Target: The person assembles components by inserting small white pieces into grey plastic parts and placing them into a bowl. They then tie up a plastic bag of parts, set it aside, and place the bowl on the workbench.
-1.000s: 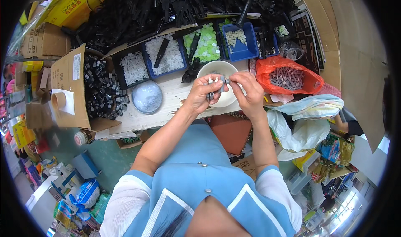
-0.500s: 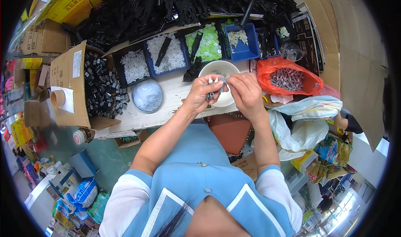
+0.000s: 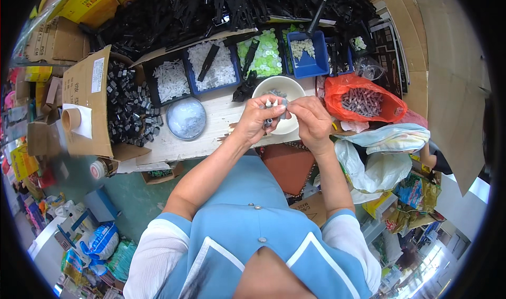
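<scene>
Small assembly workshop: wooden bench (image 3: 174, 143) w/ parts trays (image 3: 213, 67), black plastic parts heap (image 3: 174, 11), cardboard boxes (image 3: 84, 104).

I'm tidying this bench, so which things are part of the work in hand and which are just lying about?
In use:
left hand
right hand
small grey parts pinched between them
white bowl below

Lying about:
orange bag of grey pieces
round clear lid
cardboard box of black parts
tray of green discs

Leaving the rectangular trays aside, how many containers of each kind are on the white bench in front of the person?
White bowl: 1
Orange-red plastic bag: 1
Round clear dish: 1
Open cardboard box: 1
Total: 4
</scene>
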